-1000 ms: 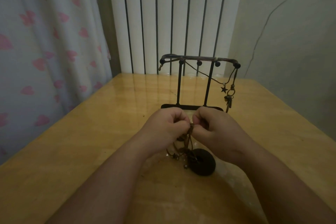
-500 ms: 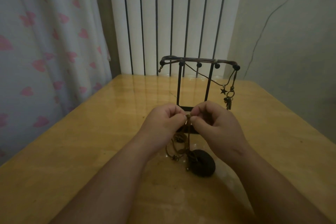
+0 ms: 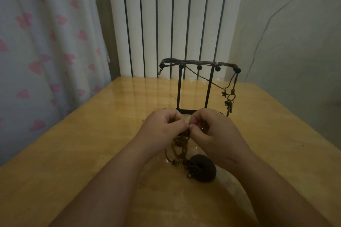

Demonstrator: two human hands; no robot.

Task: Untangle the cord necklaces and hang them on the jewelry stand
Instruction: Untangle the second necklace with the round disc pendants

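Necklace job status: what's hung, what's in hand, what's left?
Done: a star-charm necklace hangs from the jewelry stand. In hand: left hand and right hand pinch the tangled cords. Left: freeing them and hanging them; their dark ring pendant lies on the table.

A glossy wooden desk (image 3: 73, 153) butts against a white vertical-column radiator (image 3: 175, 24). On the left hangs a pale curtain (image 3: 46, 42) printed with pink hearts. On the right, a thin cable (image 3: 266, 29) climbs a plain grey wall (image 3: 304, 61). The light is dim.
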